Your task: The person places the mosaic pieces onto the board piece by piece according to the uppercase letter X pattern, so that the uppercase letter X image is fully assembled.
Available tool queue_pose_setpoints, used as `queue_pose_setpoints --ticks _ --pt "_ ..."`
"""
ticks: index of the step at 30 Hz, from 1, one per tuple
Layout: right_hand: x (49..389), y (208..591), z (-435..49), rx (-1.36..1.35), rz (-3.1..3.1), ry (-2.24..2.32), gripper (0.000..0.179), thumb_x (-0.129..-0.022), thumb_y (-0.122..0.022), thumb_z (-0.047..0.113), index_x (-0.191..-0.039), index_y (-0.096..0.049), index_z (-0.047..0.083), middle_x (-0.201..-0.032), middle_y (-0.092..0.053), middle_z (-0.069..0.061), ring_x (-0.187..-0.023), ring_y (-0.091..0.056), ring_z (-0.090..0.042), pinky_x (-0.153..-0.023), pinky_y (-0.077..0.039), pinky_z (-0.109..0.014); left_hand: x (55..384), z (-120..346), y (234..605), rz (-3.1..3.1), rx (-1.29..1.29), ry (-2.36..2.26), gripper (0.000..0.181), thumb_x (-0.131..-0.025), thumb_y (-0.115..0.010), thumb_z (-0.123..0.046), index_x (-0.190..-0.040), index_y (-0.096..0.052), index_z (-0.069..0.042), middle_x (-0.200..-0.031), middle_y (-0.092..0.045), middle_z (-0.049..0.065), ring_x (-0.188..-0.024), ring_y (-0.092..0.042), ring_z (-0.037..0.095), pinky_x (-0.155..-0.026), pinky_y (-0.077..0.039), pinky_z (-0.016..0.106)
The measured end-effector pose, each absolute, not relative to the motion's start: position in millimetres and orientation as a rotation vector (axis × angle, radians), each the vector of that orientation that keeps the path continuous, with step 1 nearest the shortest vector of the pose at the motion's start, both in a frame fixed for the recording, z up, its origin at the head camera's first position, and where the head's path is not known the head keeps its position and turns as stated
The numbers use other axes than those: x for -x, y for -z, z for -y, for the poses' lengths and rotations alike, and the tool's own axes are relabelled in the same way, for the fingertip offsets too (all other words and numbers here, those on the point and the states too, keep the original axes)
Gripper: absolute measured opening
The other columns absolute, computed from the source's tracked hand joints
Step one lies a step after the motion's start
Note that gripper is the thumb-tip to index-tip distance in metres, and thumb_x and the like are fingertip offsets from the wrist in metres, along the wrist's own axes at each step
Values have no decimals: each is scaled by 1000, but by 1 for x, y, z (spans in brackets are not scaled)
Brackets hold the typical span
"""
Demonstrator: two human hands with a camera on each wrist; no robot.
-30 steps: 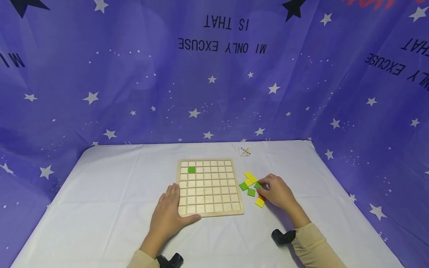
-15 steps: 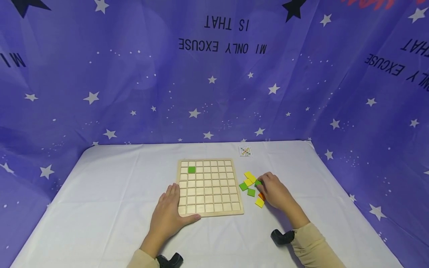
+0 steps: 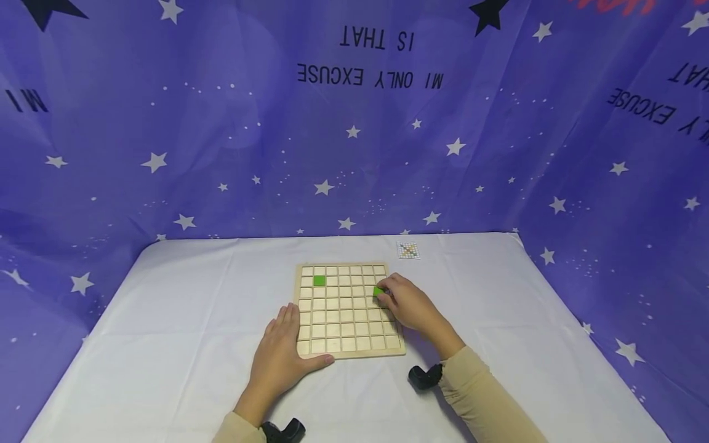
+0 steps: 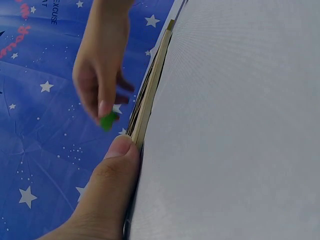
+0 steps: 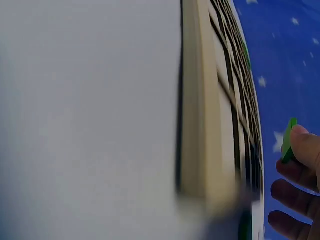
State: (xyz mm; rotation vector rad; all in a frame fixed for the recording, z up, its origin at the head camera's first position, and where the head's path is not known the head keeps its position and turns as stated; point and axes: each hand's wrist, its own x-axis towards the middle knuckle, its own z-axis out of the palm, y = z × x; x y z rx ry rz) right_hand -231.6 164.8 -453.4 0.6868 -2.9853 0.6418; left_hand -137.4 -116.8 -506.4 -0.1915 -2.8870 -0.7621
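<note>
A flat wooden grid board [image 3: 360,355] lies on the white-covered table, with one green square tile [image 3: 319,280] in its second row from the back, near the left. My left hand [image 3: 279,351] rests along the board's left edge, fingers straight, its thumb [image 4: 117,165] at the front edge. Over the board's right side, my right hand [image 3: 414,307] pinches another green tile [image 5: 288,142] between thumb and fingers. The right wrist view shows that tile held on edge, above the board's surface. The loose tiles right of the board are hidden behind the right hand in the head view.
A small printed card [image 3: 408,250] with a coloured dot pattern lies behind the board's back right corner. The white tablecloth [image 3: 183,320] spreads around the board. A purple star-printed curtain [image 3: 277,154] hangs behind and at the sides.
My right hand has picked up a green tile from the loose ones and carried it left over the board's right columns. My left hand has stayed at the board's edge.
</note>
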Motion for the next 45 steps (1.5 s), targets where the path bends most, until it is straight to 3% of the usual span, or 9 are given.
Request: queue_pose_setpoints --ticks 8,15,27,37,45 --pt "239 455 -109 -862 2989 -490 30 -102 -56 31 -125 -65 13 -115 -64 1 -107 -64 -15 -96 -56 -34 137 116 506 2899 196 741 138 -62 -65 -88 -153 -24 7 -162 -27 19 -152 -24 35 -124 -24 53" --pt "243 460 -81 -887 2915 -349 28 -101 -57 32 -122 -68 15 -111 -65 3 -100 -64 -14 -87 -58 -33 137 117 504 2888 207 742 137 -63 -67 -86 -153 -25 8 -161 -27 21 -152 -25 36 -124 -23 53" --pt "247 470 -72 -893 2801 -255 24 -100 -60 31 -118 -71 19 -108 -64 4 -91 -61 -14 -74 -57 -29 137 118 505 2891 210 743 136 -64 -68 -84 -153 -24 7 -162 -26 20 -152 -23 35 -124 -22 52" --pt "252 473 -71 -834 2848 -434 25 -97 -65 31 -117 -73 19 -112 -65 3 -99 -64 -16 -83 -58 -33 137 118 505 2892 209 728 136 -63 -67 -85 -153 -24 7 -162 -27 20 -152 -24 35 -124 -23 51" --pt "253 472 -72 -761 2916 -638 24 -95 -68 30 -115 -75 19 -106 -63 5 -96 -61 -13 -82 -55 -29 137 117 506 2902 203 736 136 -63 -66 -86 -154 -24 7 -162 -27 19 -152 -24 35 -124 -23 52"
